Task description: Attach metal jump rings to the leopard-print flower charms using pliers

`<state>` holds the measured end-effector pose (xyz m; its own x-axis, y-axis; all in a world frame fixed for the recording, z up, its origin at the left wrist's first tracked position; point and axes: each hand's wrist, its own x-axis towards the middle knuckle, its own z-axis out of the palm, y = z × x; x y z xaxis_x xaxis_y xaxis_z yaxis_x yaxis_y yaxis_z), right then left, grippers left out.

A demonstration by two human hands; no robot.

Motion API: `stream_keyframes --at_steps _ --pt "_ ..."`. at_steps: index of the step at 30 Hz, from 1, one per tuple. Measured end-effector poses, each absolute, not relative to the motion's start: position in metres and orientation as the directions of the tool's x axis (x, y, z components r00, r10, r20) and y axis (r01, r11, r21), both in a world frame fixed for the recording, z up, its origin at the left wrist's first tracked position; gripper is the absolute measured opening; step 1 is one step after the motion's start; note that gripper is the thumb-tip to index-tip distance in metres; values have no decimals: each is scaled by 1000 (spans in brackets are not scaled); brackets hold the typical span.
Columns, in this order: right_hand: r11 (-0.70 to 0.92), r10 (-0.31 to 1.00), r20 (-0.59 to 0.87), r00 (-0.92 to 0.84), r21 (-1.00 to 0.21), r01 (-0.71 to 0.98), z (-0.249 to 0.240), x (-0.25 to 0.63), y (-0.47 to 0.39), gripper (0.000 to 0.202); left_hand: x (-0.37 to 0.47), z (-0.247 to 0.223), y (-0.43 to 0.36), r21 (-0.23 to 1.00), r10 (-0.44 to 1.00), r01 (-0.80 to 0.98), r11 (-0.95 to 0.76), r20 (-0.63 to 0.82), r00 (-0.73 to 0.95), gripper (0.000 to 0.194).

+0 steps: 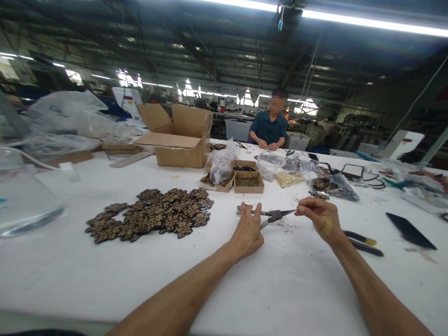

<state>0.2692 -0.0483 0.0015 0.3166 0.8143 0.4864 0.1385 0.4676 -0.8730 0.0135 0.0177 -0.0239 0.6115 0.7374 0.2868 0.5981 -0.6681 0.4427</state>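
Note:
My left hand (247, 231) is wrapped round the handles of long-nosed pliers (275, 215), whose jaws point right. At the tips of the jaws, my right hand (320, 218) pinches something too small to make out. Small metal bits (289, 227) lie scattered on the white table (280, 284) just below the jaws. To the left of my left hand spreads a pile of leopard-patterned pieces (154, 214) with dark edges. A second pair of pliers (364, 242) with dark and yellow handles lies right of my right wrist.
An open cardboard box (182, 151) stands behind the pile. Small trays (248, 183) of metal parts and plastic bags (271, 164) sit mid-table. A dark flat object (410, 230) lies at right. Across the table sits a person (269, 128), hands together.

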Motion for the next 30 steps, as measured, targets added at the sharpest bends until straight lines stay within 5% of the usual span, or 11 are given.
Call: stream_keyframes --at_steps 15,24,30 --pt "511 807 494 324 -859 36 -2 271 -48 21 14 -22 17 475 726 563 -676 299 619 98" --pt "509 796 520 310 -852 122 -4 268 -45 19 14 -20 16 429 715 580 -693 310 626 94" --pt "434 872 400 282 -898 -69 -11 270 -43 22 16 -16 14 397 703 585 -708 308 641 87"
